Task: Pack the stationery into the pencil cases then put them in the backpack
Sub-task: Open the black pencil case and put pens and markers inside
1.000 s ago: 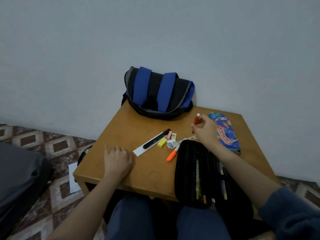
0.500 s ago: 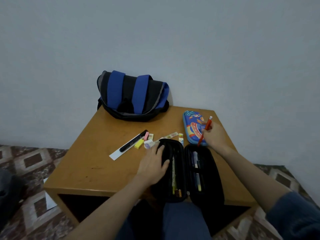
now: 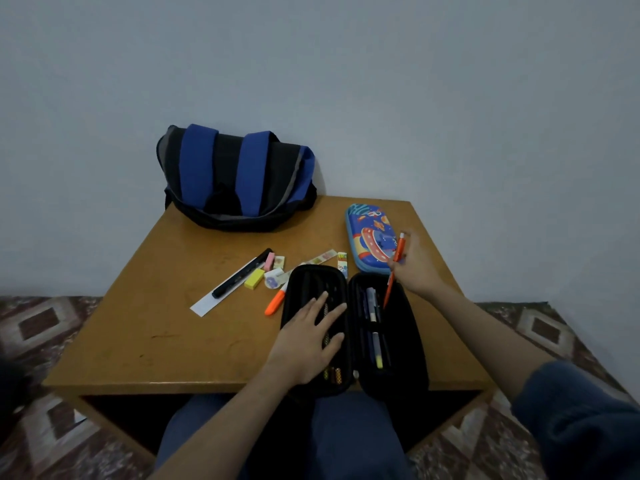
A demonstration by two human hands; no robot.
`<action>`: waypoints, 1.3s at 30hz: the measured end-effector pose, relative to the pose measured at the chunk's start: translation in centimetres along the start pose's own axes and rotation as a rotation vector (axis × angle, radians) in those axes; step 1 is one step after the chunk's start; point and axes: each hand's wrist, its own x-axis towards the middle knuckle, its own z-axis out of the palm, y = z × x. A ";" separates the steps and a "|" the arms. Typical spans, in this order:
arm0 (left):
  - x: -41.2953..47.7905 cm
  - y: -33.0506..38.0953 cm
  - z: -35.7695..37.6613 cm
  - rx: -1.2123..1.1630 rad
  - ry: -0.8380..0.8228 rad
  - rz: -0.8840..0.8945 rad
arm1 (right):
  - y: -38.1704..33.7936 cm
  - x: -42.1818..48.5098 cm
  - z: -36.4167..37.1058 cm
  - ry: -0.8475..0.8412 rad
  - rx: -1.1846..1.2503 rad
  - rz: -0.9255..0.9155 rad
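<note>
A black pencil case point(image 3: 401, 355) lies open at the table's near edge, with pens in both halves. My left hand point(image 3: 308, 337) rests flat on its left half, fingers spread. My right hand point(image 3: 417, 268) grips a red pen point(image 3: 394, 268), tilted with its lower tip over the case's right half. A blue patterned pencil case point(image 3: 370, 237) lies shut just behind that hand. Loose on the table are an orange marker point(image 3: 275, 301), a black pen point(image 3: 240, 273) on a white ruler point(image 3: 207, 304), a yellow eraser point(image 3: 254, 279) and several small erasers. The blue-and-black backpack point(image 3: 235, 178) stands at the back.
The wooden table point(image 3: 145, 327) stands against a pale wall. Patterned floor tiles point(image 3: 45, 323) surround it. A dark shape point(image 3: 8, 386) sits at the far left edge. My knees are under the table's near edge.
My left hand slid from the table's left onto the open case's left half. My right hand lifted the red pen and brought it down over the case's right half.
</note>
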 end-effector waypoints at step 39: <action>0.1 0.0 0.1 -0.020 0.020 -0.041 | 1.4 -1.4 1.4 -0.381 -0.262 0.313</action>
